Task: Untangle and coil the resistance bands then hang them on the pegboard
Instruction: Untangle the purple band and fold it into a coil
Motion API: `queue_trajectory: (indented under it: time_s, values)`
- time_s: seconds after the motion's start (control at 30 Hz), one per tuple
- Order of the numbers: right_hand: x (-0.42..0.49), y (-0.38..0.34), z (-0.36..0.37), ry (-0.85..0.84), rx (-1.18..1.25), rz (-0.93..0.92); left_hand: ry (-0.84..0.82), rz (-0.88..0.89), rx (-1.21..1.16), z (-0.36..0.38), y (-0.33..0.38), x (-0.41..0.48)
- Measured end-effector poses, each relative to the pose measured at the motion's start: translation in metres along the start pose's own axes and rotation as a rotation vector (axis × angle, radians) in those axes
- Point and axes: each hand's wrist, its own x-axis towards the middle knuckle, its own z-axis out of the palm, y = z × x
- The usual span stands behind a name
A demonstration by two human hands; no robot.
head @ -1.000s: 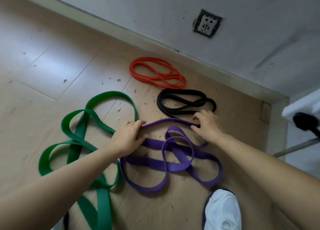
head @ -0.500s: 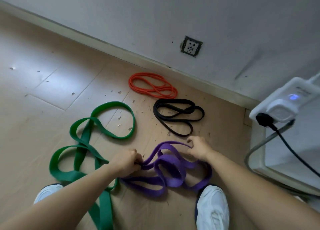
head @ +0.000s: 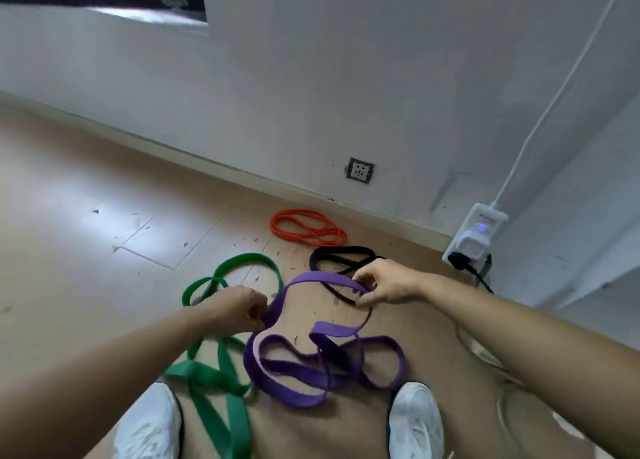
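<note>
Left hand (head: 244, 308) and right hand (head: 384, 282) each pinch the wide purple rubber band (head: 294, 386), top loop lifted, rest tangled on floor (head: 86, 268).

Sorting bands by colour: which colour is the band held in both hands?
Purple, in the head view.

No text, number or brand can be read here. The only mark that looks like lettering is a small dark line on the white power strip (head: 479, 237), just above its blue light (head: 481, 227), and it is too blurred to make out. The wall socket (head: 360, 170), left of the power strip, shows only its pin holes.
</note>
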Motion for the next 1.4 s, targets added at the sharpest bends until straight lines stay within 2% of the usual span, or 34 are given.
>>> queue_trajectory:
  time_s: [0.17,0.23,0.33,0.43,0.53,0.63,0.73,1.0,1.1,1.3,1.4]
  values:
    - [-0.04,-0.061,-0.044,0.223,0.003,-0.134,0.126,-0.001,-0.023,-0.066,0.021,-0.051]
    - [-0.055,-0.081,-0.059,0.284,0.086,-0.198,0.158,0.006,-0.085,-0.095,0.034,-0.072]
    - [-0.079,-0.114,-0.081,0.376,0.279,-0.289,0.305,0.057,-0.348,-0.133,0.055,-0.101]
    - [-0.097,-0.149,-0.103,0.475,0.382,-0.358,0.464,0.117,-0.711,-0.169,0.078,-0.12]
    - [-0.107,-0.177,-0.123,0.586,0.5,-0.429,0.576,0.185,-0.944,-0.199,0.101,-0.13]
    - [-0.105,-0.19,-0.129,0.708,0.681,-0.476,0.745,0.187,-1.085,-0.21,0.119,-0.127]
    - [-0.095,-0.193,-0.123,0.816,0.747,-0.477,0.87,0.154,-1.049,-0.209,0.128,-0.112]
    - [-0.076,-0.201,-0.112,0.968,0.579,-0.436,0.709,0.268,-1.104,-0.201,0.135,-0.104]
    - [-0.074,-0.202,-0.112,1.021,0.584,-0.394,0.68,0.28,-1.106,-0.2,0.137,-0.103]
    - [-0.073,-0.206,-0.11,0.987,0.598,-0.347,0.731,0.249,-1.108,-0.195,0.139,-0.101]
    - [-0.074,-0.205,-0.109,0.917,0.727,-0.387,0.745,0.198,-1.208,-0.198,0.135,-0.1]
